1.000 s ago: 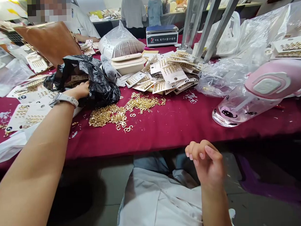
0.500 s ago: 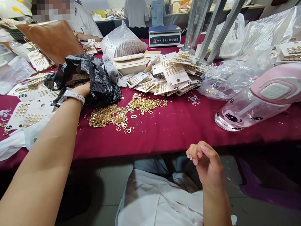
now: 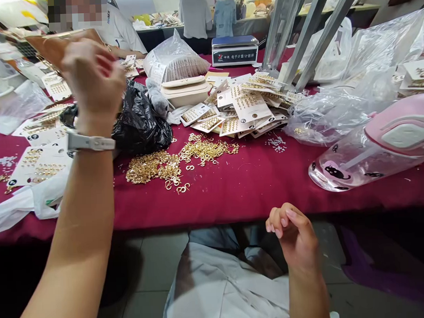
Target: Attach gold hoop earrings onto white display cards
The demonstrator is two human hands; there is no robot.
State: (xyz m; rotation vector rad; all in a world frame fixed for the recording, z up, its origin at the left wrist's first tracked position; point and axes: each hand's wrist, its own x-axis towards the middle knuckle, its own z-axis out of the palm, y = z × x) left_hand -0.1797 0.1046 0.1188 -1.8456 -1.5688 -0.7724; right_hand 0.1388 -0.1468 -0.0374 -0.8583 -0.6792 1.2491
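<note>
My left hand (image 3: 93, 82) is raised above the table's left side, smeared by motion, with its back toward me and the fingers curled in. What they hold, if anything, is hidden. A white watch (image 3: 89, 142) is on that wrist. Just right of and below the hand lies a crumpled black plastic bag (image 3: 141, 122). My right hand (image 3: 293, 235) hangs below the table's front edge over my lap, fingers loosely curled, with nothing showing in them. Loose gold earrings (image 3: 177, 162) lie heaped on the red tablecloth (image 3: 254, 176).
A pile of white earring cards (image 3: 245, 107) sits behind the heap, more cards (image 3: 38, 160) at left. A pink-lidded clear bottle (image 3: 371, 149) lies at right among clear plastic bags (image 3: 335, 108). A scale (image 3: 234, 50), a cream case (image 3: 185, 90) and metal posts (image 3: 312, 35) stand farther back. A person sits across at top left.
My left hand has come up and back out of the black bag and is now raised in the air. My right hand has barely moved.
</note>
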